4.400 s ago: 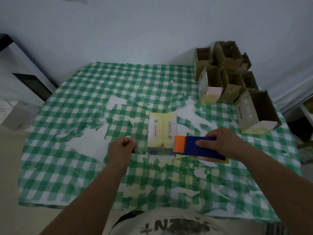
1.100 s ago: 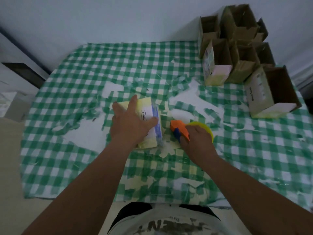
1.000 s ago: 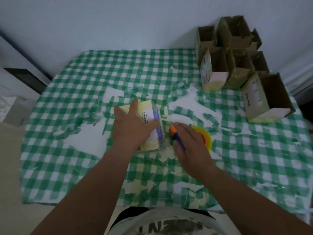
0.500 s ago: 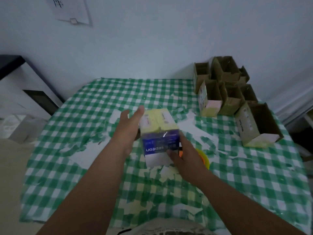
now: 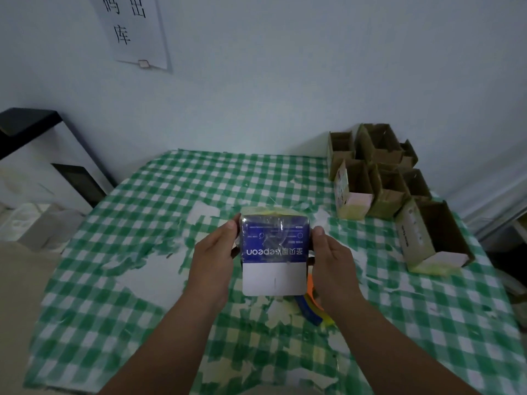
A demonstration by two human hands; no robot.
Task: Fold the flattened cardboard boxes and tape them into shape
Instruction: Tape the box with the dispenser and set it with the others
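Note:
I hold a folded box (image 5: 274, 253) up above the table, its blue and white face turned to me with clear tape across it. My left hand (image 5: 212, 262) grips its left side and my right hand (image 5: 332, 263) grips its right side. Below the box, an orange and blue tape dispenser (image 5: 312, 305) with a yellow roll lies on the table, partly hidden by my right wrist. Several finished open boxes (image 5: 382, 178) stand stacked at the far right corner.
The table wears a torn green checked cloth (image 5: 142, 223). One larger open box (image 5: 430, 238) lies on its side at the right edge. A white cabinet (image 5: 34, 166) stands left of the table, and a paper sign (image 5: 134, 29) hangs on the wall.
Both hands lifted the box off the table and turned its blue face toward me. My right hand let go of the tape dispenser, which now lies on the cloth.

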